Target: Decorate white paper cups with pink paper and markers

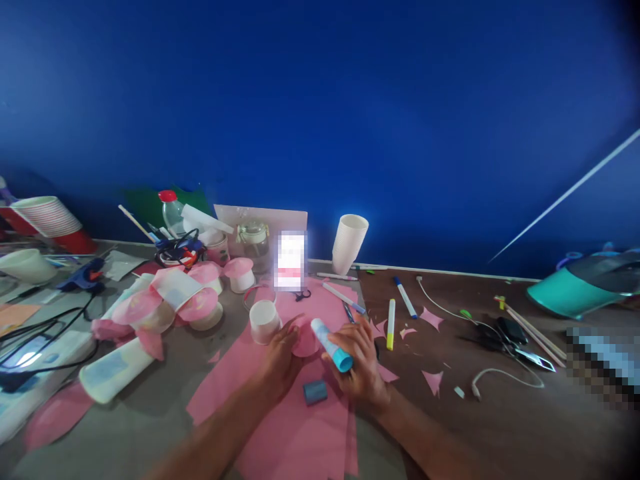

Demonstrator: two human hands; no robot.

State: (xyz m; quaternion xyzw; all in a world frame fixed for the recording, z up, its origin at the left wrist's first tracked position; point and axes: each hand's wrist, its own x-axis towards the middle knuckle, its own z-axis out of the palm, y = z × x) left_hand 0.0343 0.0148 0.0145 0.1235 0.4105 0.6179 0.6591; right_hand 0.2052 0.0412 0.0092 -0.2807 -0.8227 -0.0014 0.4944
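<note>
My right hand [361, 360] is closed around a glue stick [327, 340], white with a light blue base, tilted over a pink paper circle [305, 339]. At the circle's left edge, the fingers of my left hand [281, 357] are pinched on it. Just left of that hand stands a white paper cup [265, 323]. A dark blue cap [315, 393] lies below the circle on large pink paper sheets [295, 437]. Behind my hands, a blurred, brightly lit screen [290, 263] stands upright.
Pink-and-white cup pieces [170, 300] are heaped at left. A stack of white cups [350, 243] leans near the blue wall. Markers [391, 323], pink scraps [433, 382], a white cable [505, 373] and scissors [535, 360] lie at right. A teal container [565, 290] is farther right.
</note>
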